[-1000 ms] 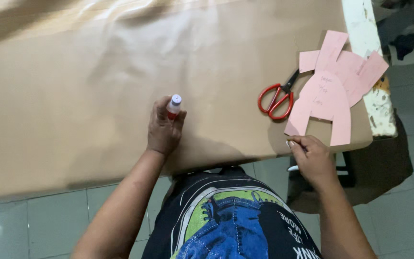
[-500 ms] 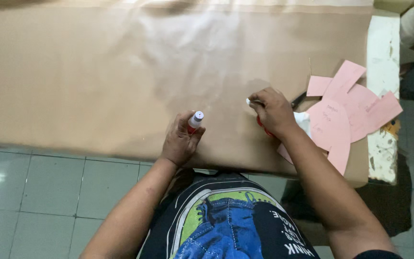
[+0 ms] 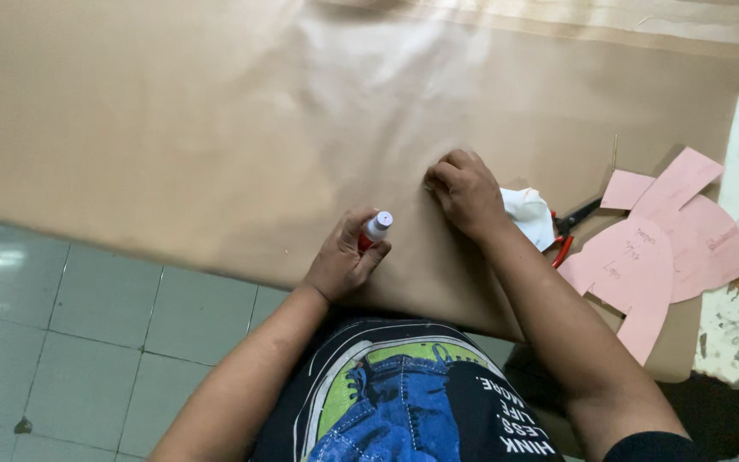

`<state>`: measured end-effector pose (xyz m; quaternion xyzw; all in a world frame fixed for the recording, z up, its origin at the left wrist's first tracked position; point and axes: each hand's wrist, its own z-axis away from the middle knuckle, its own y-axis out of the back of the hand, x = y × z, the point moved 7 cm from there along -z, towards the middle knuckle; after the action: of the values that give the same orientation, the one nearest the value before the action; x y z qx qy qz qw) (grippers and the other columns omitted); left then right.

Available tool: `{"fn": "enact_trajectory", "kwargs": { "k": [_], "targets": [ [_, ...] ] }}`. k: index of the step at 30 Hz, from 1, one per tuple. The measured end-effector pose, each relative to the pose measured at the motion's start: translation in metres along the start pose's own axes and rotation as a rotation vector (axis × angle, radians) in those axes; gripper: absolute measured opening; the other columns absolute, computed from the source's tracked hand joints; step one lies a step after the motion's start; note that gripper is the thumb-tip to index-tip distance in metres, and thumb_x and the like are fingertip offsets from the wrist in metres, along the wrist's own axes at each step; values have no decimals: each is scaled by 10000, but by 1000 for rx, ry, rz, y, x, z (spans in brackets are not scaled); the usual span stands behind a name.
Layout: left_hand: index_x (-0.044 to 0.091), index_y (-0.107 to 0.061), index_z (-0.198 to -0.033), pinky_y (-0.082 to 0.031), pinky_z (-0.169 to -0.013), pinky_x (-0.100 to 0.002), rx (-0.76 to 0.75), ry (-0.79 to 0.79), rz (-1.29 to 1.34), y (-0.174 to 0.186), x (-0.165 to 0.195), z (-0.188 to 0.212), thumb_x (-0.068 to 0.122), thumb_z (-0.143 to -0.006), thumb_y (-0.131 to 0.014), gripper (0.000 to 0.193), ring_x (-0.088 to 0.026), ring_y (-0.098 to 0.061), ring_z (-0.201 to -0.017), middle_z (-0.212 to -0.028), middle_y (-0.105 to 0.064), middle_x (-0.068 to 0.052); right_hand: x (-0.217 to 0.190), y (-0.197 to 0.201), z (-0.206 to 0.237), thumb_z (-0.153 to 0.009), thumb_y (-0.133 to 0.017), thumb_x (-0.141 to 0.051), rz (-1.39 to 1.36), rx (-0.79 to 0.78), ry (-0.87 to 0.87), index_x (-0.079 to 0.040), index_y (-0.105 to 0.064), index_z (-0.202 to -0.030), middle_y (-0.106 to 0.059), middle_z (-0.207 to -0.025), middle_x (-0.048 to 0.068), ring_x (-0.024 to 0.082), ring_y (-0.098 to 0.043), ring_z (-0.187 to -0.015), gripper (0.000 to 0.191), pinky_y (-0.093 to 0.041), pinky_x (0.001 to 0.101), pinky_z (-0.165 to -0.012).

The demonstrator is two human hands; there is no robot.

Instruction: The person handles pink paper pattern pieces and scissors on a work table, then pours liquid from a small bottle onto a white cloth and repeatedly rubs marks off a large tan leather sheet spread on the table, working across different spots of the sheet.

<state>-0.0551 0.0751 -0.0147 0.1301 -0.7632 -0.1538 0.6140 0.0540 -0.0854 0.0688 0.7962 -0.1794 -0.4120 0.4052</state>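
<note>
Upright in the left hand [image 3: 341, 261] sits a small bottle [image 3: 375, 231] with a red body and a pale rounded cap, the fingers curled tight around it near the front edge of the worktop. Just beside it, the right hand [image 3: 465, 192] presses knuckles-down on a broad sheet of smooth tan paper [image 3: 215, 128], fingers bunched together; whether they pinch anything I cannot tell. Behind that wrist lies a crumpled white cloth [image 3: 528, 214], touching red-handled scissors [image 3: 568, 229]. Further right, flat pink card cut-outs [image 3: 652, 257] with angular tabs overlap. Grey floor tiles [image 3: 70, 316] show below.
</note>
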Motion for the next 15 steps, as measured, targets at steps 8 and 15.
{"fn": "enact_trajectory", "kwargs": {
  "k": [8,15],
  "targets": [
    [171,-466,-1362,-539,-949,-416,-26,-4,21,-3,-8,7,196,-953,-749,498,-341,-647,-1120,-1241,-617,-140,5,-8,1,-889,-762,-126,49,-36,-38,-97,-720,-926,-647,-968,80,313,-625,-960,63,-516,424,-808],
    [175,-459,-1366,-542,-934,-414,-43,-21,5,-2,-10,7,197,-939,-762,525,-348,-647,-1111,-1246,-610,-138,-3,-11,-8,-906,-749,-151,43,-40,-23,-98,-708,-937,-640,-966,79,316,-622,-966,74,-522,427,-798]
  ]
}}
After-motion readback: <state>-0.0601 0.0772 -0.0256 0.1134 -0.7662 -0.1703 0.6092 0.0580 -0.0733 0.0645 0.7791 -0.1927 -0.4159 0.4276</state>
